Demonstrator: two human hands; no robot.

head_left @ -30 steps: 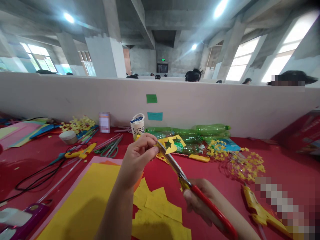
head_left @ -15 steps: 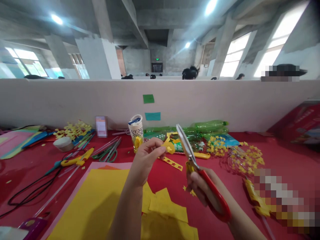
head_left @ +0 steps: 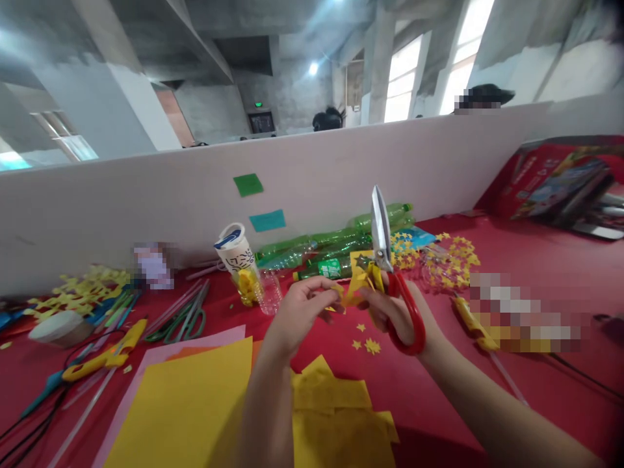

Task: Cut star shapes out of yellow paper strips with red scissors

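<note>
Craft wkshp: bare conc. ceiling point(head_left: 244, 16), partition point(head_left: 316, 162) w/ ppl point(head_left: 327, 119) behind, glue guns point(head_left: 472, 322) on red tbl point(head_left: 550, 253).

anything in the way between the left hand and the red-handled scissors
Yes: in this view, yellow paper and part of the right hand stand between the left hand and the handles of the red-handled scissors.

Scissors point(head_left: 383, 257): smooth, shiny metal at the blades point(head_left: 380, 221); glossy red plastic at the handles point(head_left: 416, 311).
Held paper point(head_left: 359, 281): thin, yellow, matt.
Sheet point(head_left: 190, 403): smooth, matt yellow paper.
Scraps point(head_left: 336, 396): matt paper, lightly creased.
Bottles point(head_left: 312, 246): see-through green plastic, glossy.
Glue gun point(head_left: 470, 318): yellow plastic.
Cup point(head_left: 241, 253): smooth and white; paper or plastic, hard to tell.
Table point(head_left: 521, 253): matt red covering.
Partition point(head_left: 312, 175): smooth, pale, matt.
Beams point(head_left: 192, 32): rough grey concrete.
</note>
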